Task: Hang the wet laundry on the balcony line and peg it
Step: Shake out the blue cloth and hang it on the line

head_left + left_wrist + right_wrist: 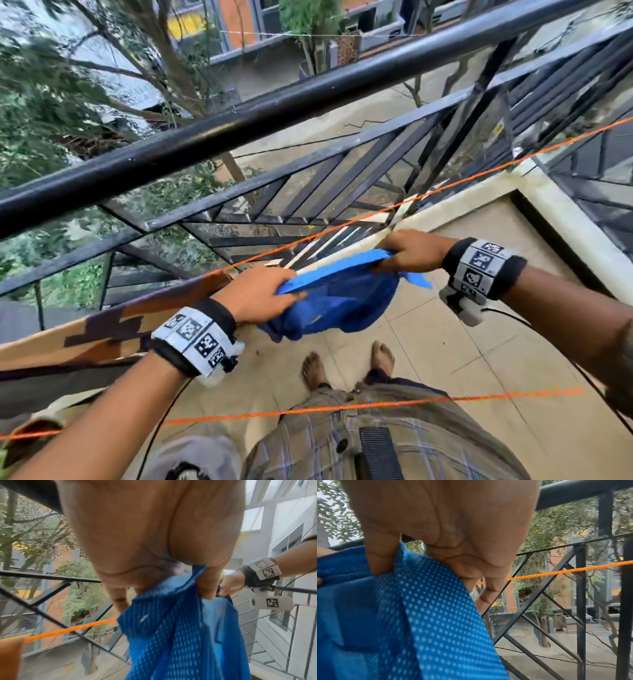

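Blue perforated mesh garment [337,298] — both hands, left hand [255,294] and right hand [412,251], pinch its hemmed edge taut.

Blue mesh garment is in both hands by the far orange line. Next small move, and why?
Probably lift it over the far orange line and drape it: both the left hand and right hand grip the blue garment's top edge just short of the line.

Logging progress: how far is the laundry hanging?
Done: a brown patterned cloth already drapes the far orange line. In hand: left hand and right hand grip the blue mesh garment, not yet over the line. Left: drape, peg; no pegs visible.
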The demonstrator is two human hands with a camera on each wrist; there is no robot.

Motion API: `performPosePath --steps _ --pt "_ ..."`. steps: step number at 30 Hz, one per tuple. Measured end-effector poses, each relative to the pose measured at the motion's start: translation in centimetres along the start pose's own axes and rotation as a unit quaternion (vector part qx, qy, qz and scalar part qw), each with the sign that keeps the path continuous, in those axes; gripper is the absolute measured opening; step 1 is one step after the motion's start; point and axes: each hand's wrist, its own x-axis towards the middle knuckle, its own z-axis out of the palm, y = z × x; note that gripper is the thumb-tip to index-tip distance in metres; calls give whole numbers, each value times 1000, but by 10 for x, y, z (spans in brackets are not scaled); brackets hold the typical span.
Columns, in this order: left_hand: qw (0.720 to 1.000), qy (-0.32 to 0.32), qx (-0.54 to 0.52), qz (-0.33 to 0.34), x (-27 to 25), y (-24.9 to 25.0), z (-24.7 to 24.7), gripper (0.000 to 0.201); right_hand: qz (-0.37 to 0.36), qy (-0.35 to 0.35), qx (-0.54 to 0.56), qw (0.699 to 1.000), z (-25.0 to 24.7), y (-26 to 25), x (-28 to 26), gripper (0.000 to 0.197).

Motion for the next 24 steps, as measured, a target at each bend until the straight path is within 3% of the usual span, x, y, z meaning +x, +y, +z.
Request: performPosePath --steps 2,4,6,9,14,15,19,24 --pt "999 16 -35 -5 -9 -4 1 51 -37 5 7 999 -3 3 -2 34" --pt "997 41 -62 -1 -16 -7 -1 55 -78 8 15 997 -6 9 -5 23" --pt "997 44 -54 -15 -20 -10 -5 49 -109 -6 24 994 -9 16 -6 24" --pt "997 69 5 -44 -24 -14 -3 23 -125 -24 -18 992 -11 27 -4 29" --pt "992 114 -10 -52 -28 -6 -3 5 -49 -8 -127 991 -17 60 -6 31" --pt "993 109 -20 -45 -27 -2 -3 5 -41 -9 -124 991 -17 68 -6 33" --pt "991 115 -71 -24 -27 8 -6 39 -48 -7 -14 999 -20 94 -16 34" --pt "990 92 -107 12 -20 17 3 41 -34 37 29 998 -21 119 -39 33"
